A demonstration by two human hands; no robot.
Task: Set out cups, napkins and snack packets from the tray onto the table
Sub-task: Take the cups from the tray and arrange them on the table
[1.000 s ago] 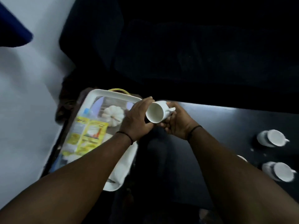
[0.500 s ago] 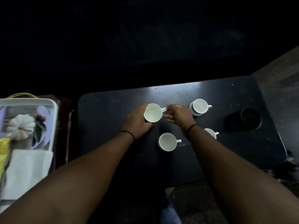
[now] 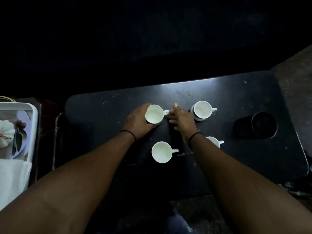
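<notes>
Head view, dim light. Dark bench (image 3: 236, 102) with four white cups on it, all upright, handles pointing right.

Cup in hand (image 3: 154, 114): far-left of the group, apparently resting on the bench surface, though contact with the surface cannot be confirmed. Left hand (image 3: 139, 121) wraps its body from the left side, grip closed around the cup wall. Right hand (image 3: 183, 119) sits just right of this cup, fingers extended and loose; fingertips (image 3: 170, 113) touch or nearly touch the handle. Grip of the right hand is released, nothing enclosed.

Far-right cup (image 3: 202, 109): just beyond the right hand, free-standing. Near-left cup (image 3: 161, 152): between the two forearms, free-standing. Near-right cup (image 3: 214, 141): partly hidden behind the right wrist; only rim and handle show.

Black round container (image 3: 264, 124) stands at the right end of the bench, well apart from the cups.

White tray (image 3: 34, 115) at the left frame edge, beside the bench, not on it. It holds a folded white napkin (image 3: 13, 179) and a plate printed with a white pumpkin (image 3: 5, 133).
</notes>
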